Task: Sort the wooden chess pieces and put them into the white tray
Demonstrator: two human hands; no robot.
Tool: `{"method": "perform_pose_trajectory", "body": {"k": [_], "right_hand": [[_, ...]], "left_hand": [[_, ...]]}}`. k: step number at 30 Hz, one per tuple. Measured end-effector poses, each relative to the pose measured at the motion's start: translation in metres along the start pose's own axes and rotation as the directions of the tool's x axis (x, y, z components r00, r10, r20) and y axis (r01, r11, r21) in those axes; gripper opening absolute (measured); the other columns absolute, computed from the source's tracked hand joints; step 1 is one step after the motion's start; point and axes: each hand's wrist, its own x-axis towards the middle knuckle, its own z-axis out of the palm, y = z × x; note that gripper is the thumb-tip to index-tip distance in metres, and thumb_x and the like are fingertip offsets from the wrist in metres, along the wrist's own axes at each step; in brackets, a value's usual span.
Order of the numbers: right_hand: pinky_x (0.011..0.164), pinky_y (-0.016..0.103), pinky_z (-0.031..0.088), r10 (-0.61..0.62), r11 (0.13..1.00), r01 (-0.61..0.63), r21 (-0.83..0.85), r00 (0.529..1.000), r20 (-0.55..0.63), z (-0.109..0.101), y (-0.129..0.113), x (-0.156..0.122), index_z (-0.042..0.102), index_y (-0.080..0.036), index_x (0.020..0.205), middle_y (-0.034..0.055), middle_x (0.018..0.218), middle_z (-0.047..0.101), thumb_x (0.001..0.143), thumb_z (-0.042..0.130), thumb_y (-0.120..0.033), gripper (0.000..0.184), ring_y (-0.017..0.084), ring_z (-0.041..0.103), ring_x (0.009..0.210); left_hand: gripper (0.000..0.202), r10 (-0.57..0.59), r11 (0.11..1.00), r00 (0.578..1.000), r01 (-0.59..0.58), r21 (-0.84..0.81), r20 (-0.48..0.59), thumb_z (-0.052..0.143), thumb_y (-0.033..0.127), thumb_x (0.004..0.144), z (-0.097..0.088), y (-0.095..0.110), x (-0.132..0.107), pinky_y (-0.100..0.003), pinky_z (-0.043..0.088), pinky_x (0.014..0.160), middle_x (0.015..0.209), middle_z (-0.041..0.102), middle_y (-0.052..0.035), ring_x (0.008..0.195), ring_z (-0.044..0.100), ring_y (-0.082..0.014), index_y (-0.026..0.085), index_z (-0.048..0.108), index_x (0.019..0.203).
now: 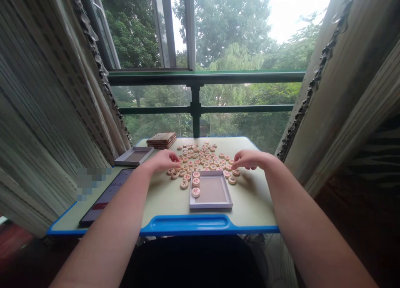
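Observation:
Round wooden Chinese chess pieces (203, 156), with red or dark characters, lie spread over the table. At the left side of the spread, my left hand (165, 159) has its fingers curled down, with the fingertips closed at a chess piece (177, 168). Across from it, my right hand (250, 159) pinches at a chess piece (228, 167) on the right edge; its other fingers are folded under. Between my forearms sits a shallow white box (229, 192). Three red-character pieces (196, 182) form a column along its left wall.
A second shallow box (134, 156) lies at the far left, beside a stack of flat brown things (161, 140). A phone (108, 196) with a timer display rests under my left forearm. The table has a raised blue front edge (190, 224). Curtains (40, 92) flank the window.

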Motion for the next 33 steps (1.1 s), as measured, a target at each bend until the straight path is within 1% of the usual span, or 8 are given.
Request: {"method": "perform_pose_trajectory", "body": {"k": [5,9,13,17,20,25,29,33], "right_hand": [[0.041,0.022,0.031,0.005,0.999,-0.001,0.035,0.994,-0.106,-0.001,-0.006,0.002,0.063,-0.016,0.075,-0.0011,0.052,0.049,0.067,0.064,-0.033,0.02,0.008,0.042,0.045],[0.046,0.021,0.037,0.042,0.997,-0.024,0.076,0.969,-0.245,-0.001,-0.007,0.006,0.063,-0.013,0.075,0.0039,0.065,0.061,0.069,0.062,-0.022,0.011,0.01,0.052,0.05],[0.045,0.022,0.036,0.083,0.997,-0.081,0.019,0.992,-0.096,0.0,-0.005,0.004,0.062,-0.012,0.071,0.0067,0.073,0.066,0.07,0.059,-0.024,0.012,0.011,0.056,0.05],[0.045,0.022,0.036,0.08,0.997,-0.081,0.014,0.995,0.052,-0.002,-0.004,-0.003,0.063,-0.012,0.072,0.007,0.081,0.068,0.069,0.06,-0.03,0.018,0.012,0.059,0.054],[0.046,0.023,0.037,0.048,0.999,-0.048,0.0,0.997,0.064,-0.002,-0.006,-0.004,0.064,-0.013,0.076,0.0063,0.081,0.067,0.068,0.062,-0.034,0.022,0.013,0.059,0.057],[0.055,0.024,0.039,-0.059,0.996,0.055,-0.064,0.995,-0.075,0.0,-0.009,-0.002,0.067,-0.017,0.088,0.0045,0.083,0.066,0.06,0.069,-0.043,0.038,0.017,0.06,0.074],[0.06,0.025,0.04,-0.126,0.986,0.122,-0.112,0.992,-0.03,0.005,-0.01,0.001,0.067,-0.02,0.091,0.0033,0.089,0.067,0.054,0.073,-0.047,0.046,0.019,0.06,0.08],[0.061,0.025,0.041,-0.148,0.981,0.146,-0.126,0.989,-0.011,0.008,-0.01,0.004,0.065,-0.02,0.098,0.0052,0.096,0.067,0.052,0.074,-0.046,0.054,0.02,0.061,0.081]], "left_hand": [[0.032,0.027,0.995,0.999,-0.022,0.092,-0.044,0.062,0.046,0.066,0.007,0.003,0.003,-0.025,0.043,0.056,0.079,0.069,-0.0042,0.071,0.061,-0.0189,0.019,0.07,0.078],[0.035,0.176,0.972,0.968,-0.142,0.19,-0.18,0.053,0.048,0.076,0.022,0.009,0.007,-0.029,0.046,0.066,0.085,0.067,-0.0066,0.077,0.06,-0.0204,0.018,0.07,0.08],[0.033,0.315,0.936,0.901,-0.244,0.252,-0.298,0.048,0.042,0.082,0.038,0.01,0.013,-0.036,0.044,0.087,0.092,0.065,-0.0084,0.094,0.057,-0.0235,0.017,0.07,0.085],[0.034,0.365,0.925,0.858,-0.291,0.242,-0.362,0.047,0.043,0.083,0.047,0.007,0.017,-0.039,0.043,0.092,0.1,0.064,-0.0084,0.1,0.056,-0.0242,0.019,0.071,0.092],[0.035,0.409,0.908,0.836,-0.334,0.253,-0.365,0.046,0.041,0.084,0.05,0.006,0.019,-0.04,0.042,0.096,0.104,0.064,-0.0083,0.102,0.055,-0.0238,0.019,0.071,0.094],[0.035,0.42,0.901,0.847,-0.345,0.264,-0.327,0.045,0.04,0.086,0.054,0.005,0.02,-0.042,0.04,0.099,0.109,0.064,-0.0092,0.108,0.053,-0.0246,0.019,0.072,0.096],[0.038,0.441,0.889,0.862,-0.382,0.254,-0.25,0.043,0.04,0.087,0.056,0.008,0.02,-0.042,0.039,0.1,0.116,0.063,-0.0093,0.112,0.052,-0.0242,0.019,0.07,0.103],[0.046,0.437,0.891,0.874,-0.39,0.231,-0.212,0.048,0.05,0.082,0.057,0.011,0.018,-0.043,0.039,0.101,0.121,0.06,-0.0111,0.115,0.05,-0.0263,0.018,0.067,0.11]]}}
